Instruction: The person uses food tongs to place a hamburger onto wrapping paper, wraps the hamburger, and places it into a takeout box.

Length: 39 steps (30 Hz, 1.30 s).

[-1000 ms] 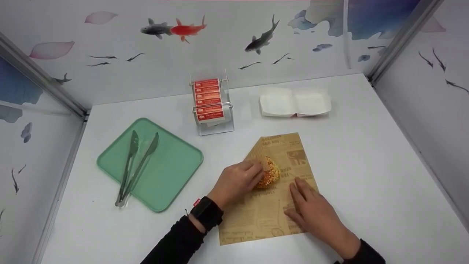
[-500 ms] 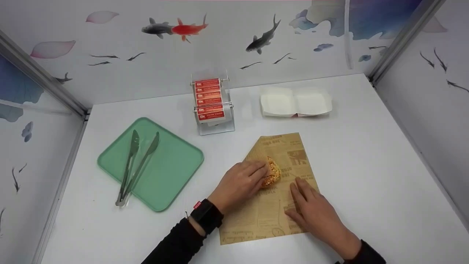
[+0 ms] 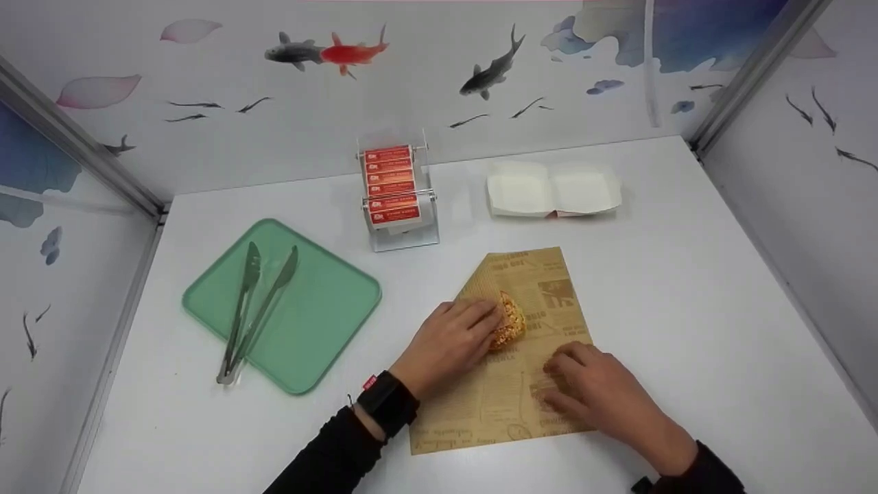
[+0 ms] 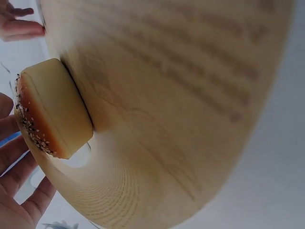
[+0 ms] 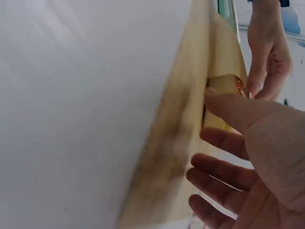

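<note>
A round bun topped with sesame seeds lies on brown printed wrapping paper. The paper's left side is folded up over part of it. My left hand rests on that fold, pressing it against the bun; in the left wrist view the extended fingers lie along the paper at the seeded top of the bun. My right hand is over the paper's right edge, holding nothing. The right wrist view shows the fingers of the right hand loosely bent and spread near the sheet.
At the left, metal tongs lie across a green tray. A roll of red labels sits in a clear dispenser at the back. Right of it stands an open white box. Patterned walls border the white table.
My left hand has moved slightly right, bringing the paper fold further over the bun. The right hand has shifted a little right, its fingers lifting and bending from lying flat on the paper.
</note>
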Motion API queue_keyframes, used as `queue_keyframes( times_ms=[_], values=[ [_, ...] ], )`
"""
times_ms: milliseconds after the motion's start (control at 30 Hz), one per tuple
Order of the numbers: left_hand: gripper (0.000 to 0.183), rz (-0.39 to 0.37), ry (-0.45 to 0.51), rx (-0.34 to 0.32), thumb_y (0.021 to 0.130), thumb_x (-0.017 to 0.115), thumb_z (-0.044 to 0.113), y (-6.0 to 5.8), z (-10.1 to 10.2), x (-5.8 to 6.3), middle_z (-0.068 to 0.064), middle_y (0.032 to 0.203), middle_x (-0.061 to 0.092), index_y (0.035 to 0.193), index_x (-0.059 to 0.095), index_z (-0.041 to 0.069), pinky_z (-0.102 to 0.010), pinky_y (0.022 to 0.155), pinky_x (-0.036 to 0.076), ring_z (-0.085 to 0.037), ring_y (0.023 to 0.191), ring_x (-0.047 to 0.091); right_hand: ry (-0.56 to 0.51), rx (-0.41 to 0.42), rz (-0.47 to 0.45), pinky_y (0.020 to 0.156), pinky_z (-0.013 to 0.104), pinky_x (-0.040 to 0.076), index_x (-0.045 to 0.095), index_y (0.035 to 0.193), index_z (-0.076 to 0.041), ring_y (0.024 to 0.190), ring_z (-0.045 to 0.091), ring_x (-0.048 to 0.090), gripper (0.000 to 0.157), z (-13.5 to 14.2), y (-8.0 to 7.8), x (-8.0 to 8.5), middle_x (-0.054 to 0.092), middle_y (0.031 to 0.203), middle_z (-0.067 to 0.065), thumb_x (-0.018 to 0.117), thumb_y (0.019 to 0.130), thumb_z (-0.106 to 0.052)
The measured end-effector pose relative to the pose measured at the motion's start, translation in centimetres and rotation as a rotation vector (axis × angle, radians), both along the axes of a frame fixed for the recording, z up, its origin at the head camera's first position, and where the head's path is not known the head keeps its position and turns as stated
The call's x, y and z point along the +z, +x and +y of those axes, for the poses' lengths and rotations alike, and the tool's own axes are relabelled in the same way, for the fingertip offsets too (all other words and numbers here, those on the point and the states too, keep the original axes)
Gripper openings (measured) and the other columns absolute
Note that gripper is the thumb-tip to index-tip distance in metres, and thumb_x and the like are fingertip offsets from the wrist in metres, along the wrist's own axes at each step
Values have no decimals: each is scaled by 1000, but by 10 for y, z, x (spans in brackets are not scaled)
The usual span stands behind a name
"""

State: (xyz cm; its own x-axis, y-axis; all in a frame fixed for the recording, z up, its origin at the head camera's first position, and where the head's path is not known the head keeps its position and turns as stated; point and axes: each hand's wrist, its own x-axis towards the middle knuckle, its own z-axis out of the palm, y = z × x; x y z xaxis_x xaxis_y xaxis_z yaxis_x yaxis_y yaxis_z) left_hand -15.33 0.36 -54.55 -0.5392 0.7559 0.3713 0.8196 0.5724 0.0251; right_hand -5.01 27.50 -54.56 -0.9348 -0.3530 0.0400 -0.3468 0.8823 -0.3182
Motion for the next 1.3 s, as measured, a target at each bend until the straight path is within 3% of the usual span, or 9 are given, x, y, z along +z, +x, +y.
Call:
queue_keyframes(
  times_ms=[100,233,567,667,867,1000,1200,1300],
  values=[
    [37,6,-5,2,111,61,30,0,0,0,-2,144,70,143,70,14,-36,102,56,-19,132,65,10,55,-55,70,29,47,73,97,-20,86,10,55,37,11,2,12,63,102,-8,99,74,-30],
    [37,6,-10,0,111,60,30,-1,-1,0,-2,144,70,143,70,14,-36,102,56,-19,132,65,49,74,-168,67,25,39,69,94,-23,84,10,43,48,23,10,19,54,97,-10,102,61,-16],
    [37,-36,9,-15,111,59,28,0,-2,-4,-1,144,68,144,69,13,-35,103,56,-18,135,63,24,64,-220,67,25,38,63,93,-26,82,9,42,48,26,17,9,49,94,-12,91,61,-4],
    [38,-39,8,-16,111,59,28,0,-1,-5,-1,145,68,144,69,13,-35,103,56,-18,135,63,27,61,-188,66,24,37,64,90,-25,79,7,40,42,26,15,5,48,90,-12,87,65,-1],
    [38,-27,6,-12,111,60,28,0,-1,-5,-1,145,68,145,68,13,-34,104,56,-18,134,63,57,102,40,61,24,37,65,87,-23,74,8,44,41,28,9,-2,54,86,-11,85,72,10],
    [39,-37,-2,-11,111,59,29,0,0,-4,-1,146,68,146,68,13,-34,103,56,-18,135,62,48,99,139,61,24,39,64,87,-22,75,10,47,45,35,5,-4,59,88,-10,89,71,12],
    [38,-62,-15,6,112,57,29,0,-1,-3,0,149,66,147,67,15,-34,104,55,-17,137,61,-2,79,80,65,25,44,68,83,-23,79,6,50,35,45,-4,-4,62,86,-13,90,78,4],
    [38,-49,-11,4,112,58,28,0,-1,-3,0,147,66,146,67,15,-35,103,56,-17,136,61,-47,79,15,71,26,49,73,89,-26,85,5,53,28,48,-4,-3,64,95,-13,93,80,-7]
  ],
)
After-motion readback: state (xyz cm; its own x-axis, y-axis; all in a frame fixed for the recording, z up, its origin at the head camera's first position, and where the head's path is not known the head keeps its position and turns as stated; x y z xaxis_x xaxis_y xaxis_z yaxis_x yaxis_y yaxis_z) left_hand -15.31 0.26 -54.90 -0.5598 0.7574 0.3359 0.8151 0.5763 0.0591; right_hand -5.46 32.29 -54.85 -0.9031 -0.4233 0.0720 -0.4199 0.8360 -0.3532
